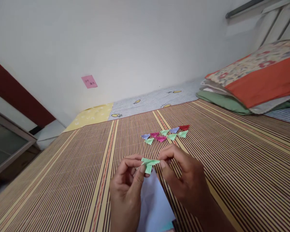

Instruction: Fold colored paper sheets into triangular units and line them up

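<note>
Green folded paper (pixel 149 163) is pinched by left fingers (pixel 138 176), its tip by right fingers (pixel 168 173).

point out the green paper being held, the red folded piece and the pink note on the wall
Green paper (pixel 149 163), head view: middle of its folded body
Red folded piece (pixel 184 128), head view: middle of its visible face
Pink note (pixel 89 82), head view: middle of its written side

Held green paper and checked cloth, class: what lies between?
In the head view, two rows of small folded papers lie on the striped mat between the held green paper and the checked cloth.
</note>
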Tool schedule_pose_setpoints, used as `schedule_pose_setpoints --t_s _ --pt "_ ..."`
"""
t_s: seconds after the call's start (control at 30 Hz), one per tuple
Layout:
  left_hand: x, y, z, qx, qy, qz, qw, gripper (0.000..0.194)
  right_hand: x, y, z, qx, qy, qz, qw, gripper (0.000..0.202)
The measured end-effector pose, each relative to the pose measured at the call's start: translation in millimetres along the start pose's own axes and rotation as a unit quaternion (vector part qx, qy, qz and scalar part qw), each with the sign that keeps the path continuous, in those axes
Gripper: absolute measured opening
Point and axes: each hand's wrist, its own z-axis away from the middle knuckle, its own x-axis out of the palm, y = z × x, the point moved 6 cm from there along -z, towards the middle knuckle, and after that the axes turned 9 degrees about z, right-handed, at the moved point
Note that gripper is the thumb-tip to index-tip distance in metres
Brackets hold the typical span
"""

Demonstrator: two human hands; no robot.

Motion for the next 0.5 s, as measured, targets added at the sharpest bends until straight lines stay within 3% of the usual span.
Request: schedule_pose_setpoints --t_s 0.23,0.5 --pt "2.4 -0.9 1.4 -0.024 -0.013 -0.051 0.998 0.009 6.2 -1.2 3.8 -0.023 -0.033 -0.002 0.999 0.019" --pt "2.2 -0.1 2.4 -0.008 0.003 -0.035 0.999 0.005 8.8 -0.1 5.0 -0.004 -0.036 0.048 0.998 0.011"
